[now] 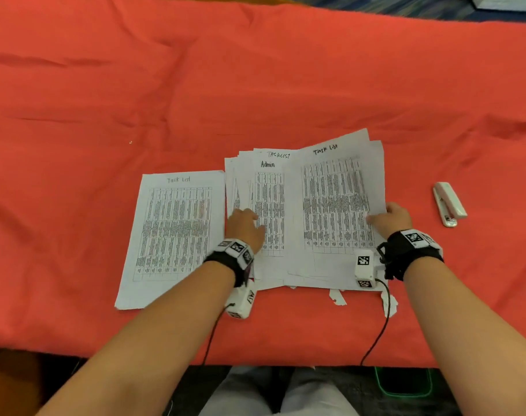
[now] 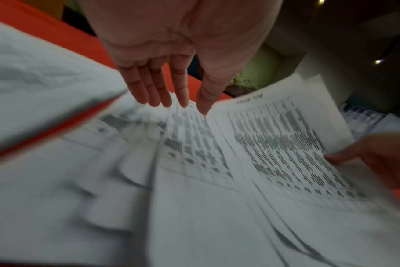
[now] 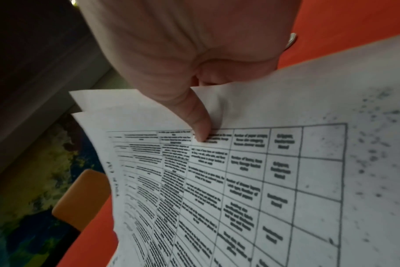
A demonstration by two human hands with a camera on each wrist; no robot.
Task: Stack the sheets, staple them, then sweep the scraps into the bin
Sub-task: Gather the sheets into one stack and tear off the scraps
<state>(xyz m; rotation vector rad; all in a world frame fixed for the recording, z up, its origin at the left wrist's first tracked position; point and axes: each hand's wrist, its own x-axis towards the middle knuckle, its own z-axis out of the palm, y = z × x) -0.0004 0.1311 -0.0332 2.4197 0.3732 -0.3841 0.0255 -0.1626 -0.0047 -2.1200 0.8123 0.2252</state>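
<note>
Printed sheets with tables lie on the red cloth. One "Task List" sheet [image 1: 174, 232] lies alone at the left. A loose pile topped by an "Admin" sheet [image 1: 267, 205] sits in the middle. My left hand [image 1: 245, 223] hovers over or rests on it with straight fingers [image 2: 149, 90]. My right hand [image 1: 389, 217] pinches the right edge of several "Task List" sheets [image 1: 337, 199], thumb [image 3: 199, 126] on top and fingers underneath, the edge lifted a little. A white stapler [image 1: 449, 204] lies to the right. Torn paper scraps [image 1: 338, 297] lie by the pile's near edge.
Another scrap [image 1: 389, 304] lies under the right wrist's cable. The red cloth [image 1: 255, 85] stretches far beyond the papers. A green-rimmed dark container [image 1: 406, 382] shows below the table's near edge at the right. No bin is plainly seen on the table.
</note>
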